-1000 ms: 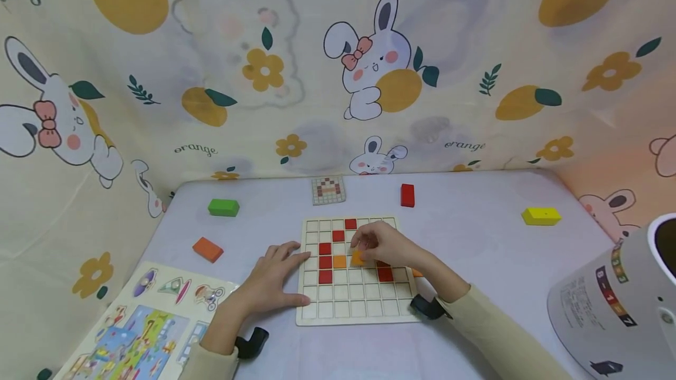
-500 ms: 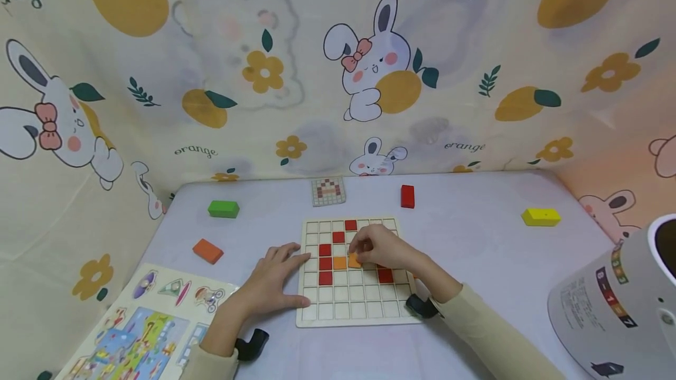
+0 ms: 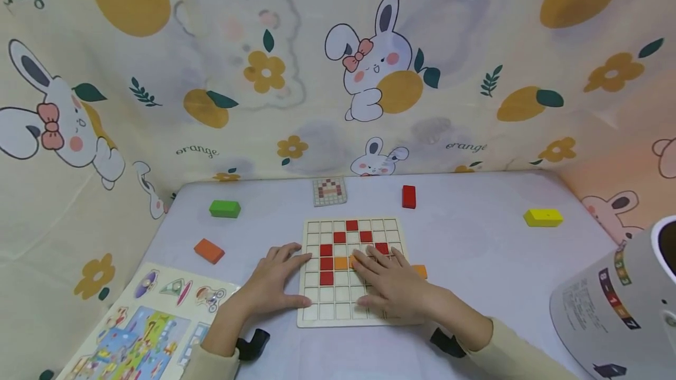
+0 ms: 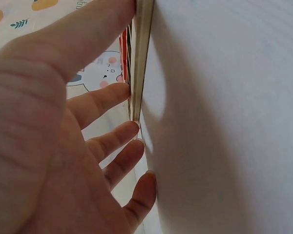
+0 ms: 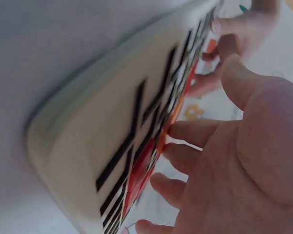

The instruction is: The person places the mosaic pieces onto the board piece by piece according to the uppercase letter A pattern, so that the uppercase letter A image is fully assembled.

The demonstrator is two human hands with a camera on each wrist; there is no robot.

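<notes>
A cream grid board (image 3: 322, 312) lies flat on the table, with red tiles (image 3: 326, 263) and an orange tile (image 3: 341, 263) set in some of its squares. My left hand (image 3: 271, 280) rests along the board's left edge, thumb and fingertips at the rim; the left wrist view shows those straight fingers (image 4: 100, 103) against the edge. Spread over the board's right half is my right hand (image 3: 398, 286), its fingertips on the orange and red tiles in the middle. It hides several squares. In the right wrist view its fingers (image 5: 193, 132) reach the tiled surface.
An orange piece (image 3: 421, 271) lies at the board's right edge. A small pattern card (image 3: 330, 192), a red block (image 3: 409, 197), a green block (image 3: 225, 209), an orange block (image 3: 209, 251) and a yellow block (image 3: 543, 217) lie around. A picture board (image 3: 153, 333) sits left, a white canister (image 3: 607, 292) right.
The right hand has let go of an orange tile on the board, opened and flattened, and shifted right and towards the person. The left hand has stayed at the board's edge.
</notes>
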